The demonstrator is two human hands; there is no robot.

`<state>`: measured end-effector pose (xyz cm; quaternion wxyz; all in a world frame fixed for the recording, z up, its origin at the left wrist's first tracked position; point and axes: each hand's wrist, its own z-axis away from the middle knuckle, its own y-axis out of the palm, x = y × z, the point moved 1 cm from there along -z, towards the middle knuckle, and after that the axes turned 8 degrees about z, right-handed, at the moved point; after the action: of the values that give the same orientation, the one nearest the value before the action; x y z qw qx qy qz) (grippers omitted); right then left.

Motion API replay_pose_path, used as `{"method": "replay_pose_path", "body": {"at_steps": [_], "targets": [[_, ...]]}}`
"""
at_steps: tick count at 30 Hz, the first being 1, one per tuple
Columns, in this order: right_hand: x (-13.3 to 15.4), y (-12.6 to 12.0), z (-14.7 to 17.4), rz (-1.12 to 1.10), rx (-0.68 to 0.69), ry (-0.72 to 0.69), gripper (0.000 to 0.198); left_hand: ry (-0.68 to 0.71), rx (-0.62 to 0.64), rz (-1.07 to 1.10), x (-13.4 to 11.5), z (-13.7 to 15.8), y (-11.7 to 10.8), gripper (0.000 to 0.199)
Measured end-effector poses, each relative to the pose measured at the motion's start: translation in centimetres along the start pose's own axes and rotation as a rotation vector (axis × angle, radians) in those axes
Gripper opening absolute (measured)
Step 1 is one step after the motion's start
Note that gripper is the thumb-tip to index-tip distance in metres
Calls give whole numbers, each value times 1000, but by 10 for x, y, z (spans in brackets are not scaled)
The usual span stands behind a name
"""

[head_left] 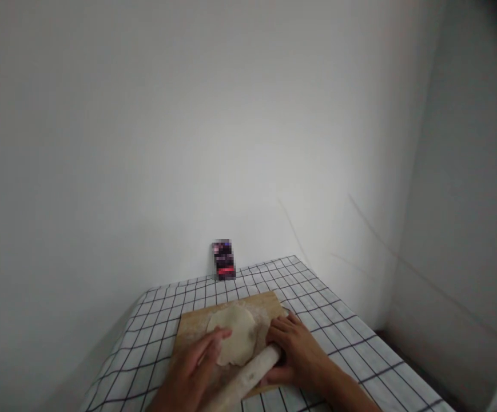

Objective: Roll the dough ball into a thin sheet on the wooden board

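A flat, roughly round sheet of dough [240, 339] lies on a floured wooden board [269, 302]. Across the board's near side a pale rolling pin [248, 375] slants, its near end running out of the bottom of the picture. The fingers of my right hand [293, 349] are wrapped round the pin's far end, to the right of the dough. My left hand [197, 366] reaches over the dough's left part with fingers stretched out; whether they touch the dough I cannot tell. Flour dusts the board around the dough.
A black-and-white checked cloth [342, 337] covers the table under the board. A dark, blurred-out upright object [225, 260] with a red band leans near the wall [179, 171] at the table's back edge. Another wall [466, 240] stands to the right.
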<state>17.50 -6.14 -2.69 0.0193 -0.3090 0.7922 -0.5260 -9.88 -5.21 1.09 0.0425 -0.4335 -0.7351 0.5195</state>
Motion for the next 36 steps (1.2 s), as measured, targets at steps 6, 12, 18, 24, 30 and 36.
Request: {"method": "replay_pose_path", "body": {"at_steps": [6, 12, 18, 24, 30, 36], "targets": [[-17, 5, 3, -23, -21, 88, 36, 14, 19, 105, 3, -91, 33, 33], [-29, 0, 5, -186, -85, 209, 17, 75, 195, -156, 0, -101, 58, 15], [-36, 7, 4, -352, -156, 287, 29, -129, 183, -259, -18, -102, 28, 16], [-37, 8, 3, -470, -170, 302, 36, -356, 131, -224, -11, -125, 13, 40], [-37, 10, 4, -508, -164, 318, 36, -265, 152, -32, 19, -119, 45, 27], [-37, 13, 3, -315, -143, 356, 34, -188, 48, 139, 40, -88, 53, 27]]}}
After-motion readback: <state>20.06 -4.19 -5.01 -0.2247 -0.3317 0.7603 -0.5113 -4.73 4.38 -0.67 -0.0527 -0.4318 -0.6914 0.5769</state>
